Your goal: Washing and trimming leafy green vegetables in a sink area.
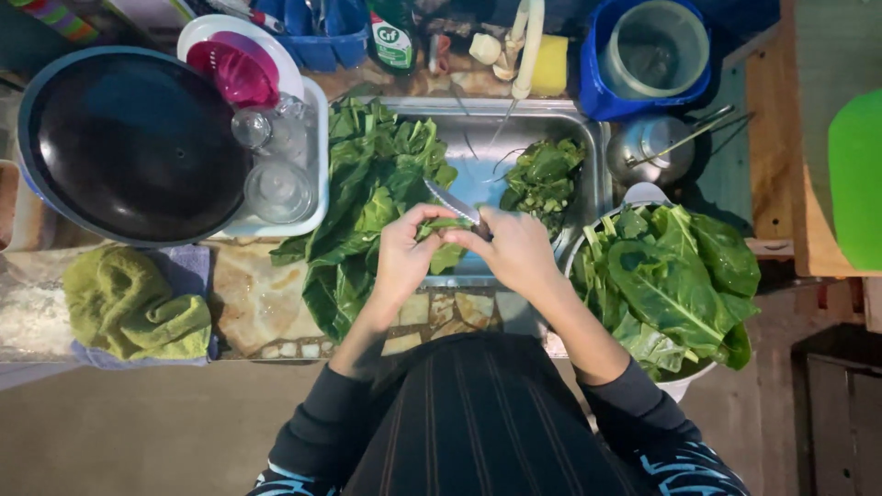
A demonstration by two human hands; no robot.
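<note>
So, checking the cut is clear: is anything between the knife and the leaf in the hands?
Nothing visible. The right hand holds the knife right at the leaf pinched by the left hand, above the sink.

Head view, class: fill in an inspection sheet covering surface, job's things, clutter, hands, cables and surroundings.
Surface: stone counter around a steel sink.
Job's things: knife and a leaf over the sink; leaf pile to the left, cut greens in the sink, bowl of leaves to the right.
Clutter: dark pan, glasses, green towel, sponge.
Hands: left hand holds the leaf; right hand grips the knife.
Cables: nothing seen.
Surroundings: blue bucket, kettle.
</note>
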